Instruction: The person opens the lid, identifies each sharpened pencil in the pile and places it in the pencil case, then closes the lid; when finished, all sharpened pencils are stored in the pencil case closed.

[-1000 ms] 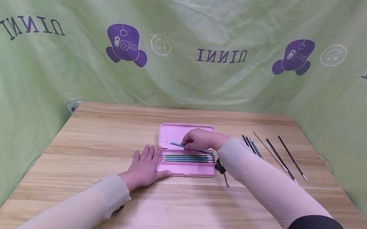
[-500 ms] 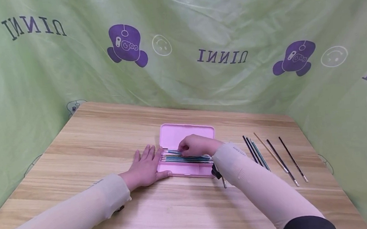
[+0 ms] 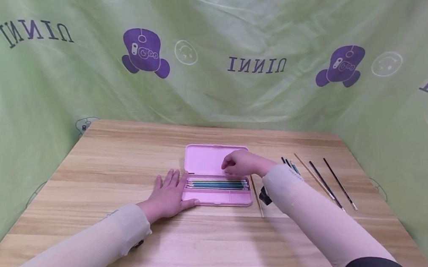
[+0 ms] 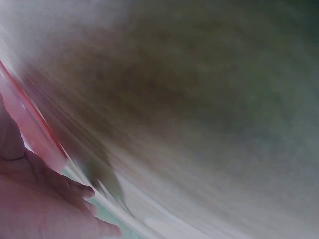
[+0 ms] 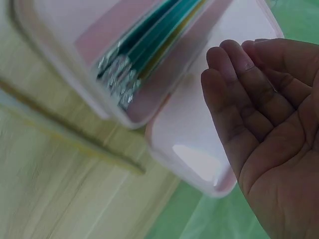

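Note:
An open pink pencil case (image 3: 208, 196) lies mid-table with its lid (image 3: 202, 159) folded back. Several teal pencils (image 3: 216, 185) and a yellowish one lie side by side in its rear compartment; their metal-capped ends (image 5: 119, 77) show in the right wrist view. My left hand (image 3: 168, 198) rests flat with fingers spread at the case's left end, thumb along the front corner. Over the right part of the lid hovers my right hand (image 3: 245, 163), fingers loosely bent and holding nothing. In the left wrist view, part of the left hand (image 4: 45, 199) appears beside the pink case edge.
A single pencil (image 3: 257, 195) lies just right of the case. Farther right are a wood-coloured pencil (image 3: 311, 173), black pencils (image 3: 340, 184) and a few dark and teal ones (image 3: 290, 163) partly behind the right sleeve. A green printed curtain (image 3: 211, 100) hangs around the table.
My right hand has lowered a teal pencil into the case, let it go, and drawn back up and to the right. The left hand has stayed in place.

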Demonstrator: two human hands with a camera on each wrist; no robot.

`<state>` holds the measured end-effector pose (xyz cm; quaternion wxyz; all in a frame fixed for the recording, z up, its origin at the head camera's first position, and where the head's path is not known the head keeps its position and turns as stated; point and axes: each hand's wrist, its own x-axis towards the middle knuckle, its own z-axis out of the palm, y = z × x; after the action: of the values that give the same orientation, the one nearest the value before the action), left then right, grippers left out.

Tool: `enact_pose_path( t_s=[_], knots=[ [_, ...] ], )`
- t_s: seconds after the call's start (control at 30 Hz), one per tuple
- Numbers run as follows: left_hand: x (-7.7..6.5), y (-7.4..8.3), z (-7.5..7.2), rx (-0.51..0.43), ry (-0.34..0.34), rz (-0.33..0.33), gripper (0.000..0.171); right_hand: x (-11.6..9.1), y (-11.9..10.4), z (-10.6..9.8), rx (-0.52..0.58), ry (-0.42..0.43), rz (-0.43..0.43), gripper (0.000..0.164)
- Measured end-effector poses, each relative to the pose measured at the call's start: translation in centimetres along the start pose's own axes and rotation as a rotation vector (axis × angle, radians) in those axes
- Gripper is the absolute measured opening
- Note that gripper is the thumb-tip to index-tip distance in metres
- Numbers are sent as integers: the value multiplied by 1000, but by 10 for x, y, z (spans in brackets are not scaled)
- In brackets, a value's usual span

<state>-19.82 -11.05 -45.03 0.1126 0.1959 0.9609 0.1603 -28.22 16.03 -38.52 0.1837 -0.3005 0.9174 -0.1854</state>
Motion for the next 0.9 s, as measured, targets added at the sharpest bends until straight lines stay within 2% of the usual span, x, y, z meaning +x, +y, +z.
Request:
enact_pose_path(
  t_s=[0.23, 0.37, 0.6, 0.9],
  knots=[
    [-1, 1, -1, 9, 4, -5, 100, -24, 28, -17, 160, 64, 132, 20],
    [-1, 3, -1, 13, 7, -3, 99, -40, 49, -24, 221, 102, 177, 24],
    [-2, 4, -1, -9, 6, 6, 98, -77, 87, -33, 457, 190, 257, 34],
    [-2, 1, 0, -2, 7, 2, 98, -113, 111, -37, 489, 234, 324, 34]
  ],
)
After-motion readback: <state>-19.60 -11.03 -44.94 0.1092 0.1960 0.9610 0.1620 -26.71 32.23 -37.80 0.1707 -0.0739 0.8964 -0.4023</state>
